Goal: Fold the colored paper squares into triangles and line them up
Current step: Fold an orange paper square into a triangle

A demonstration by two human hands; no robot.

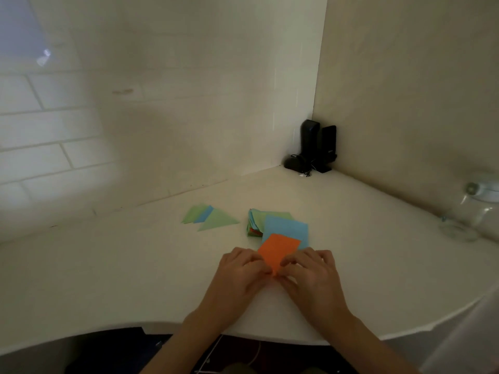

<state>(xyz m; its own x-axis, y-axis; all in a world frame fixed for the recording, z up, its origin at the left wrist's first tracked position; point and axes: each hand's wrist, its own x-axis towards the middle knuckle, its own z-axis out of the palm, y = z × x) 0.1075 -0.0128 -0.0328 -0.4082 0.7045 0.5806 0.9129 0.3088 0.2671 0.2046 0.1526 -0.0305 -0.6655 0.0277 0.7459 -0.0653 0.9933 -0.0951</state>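
Both hands, left hand and right hand, are pinching the orange paper with curled fingers. Folded triangles are lying beside the stack.

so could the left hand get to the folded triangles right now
Probably yes. The folded triangles lie on bare table, ahead-left of the left hand, with nothing between. But that hand pinches the orange paper together with the right hand.

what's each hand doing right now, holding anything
Left hand: pinching the near corner of the orange paper square.
Right hand: pinching the same corner of it.
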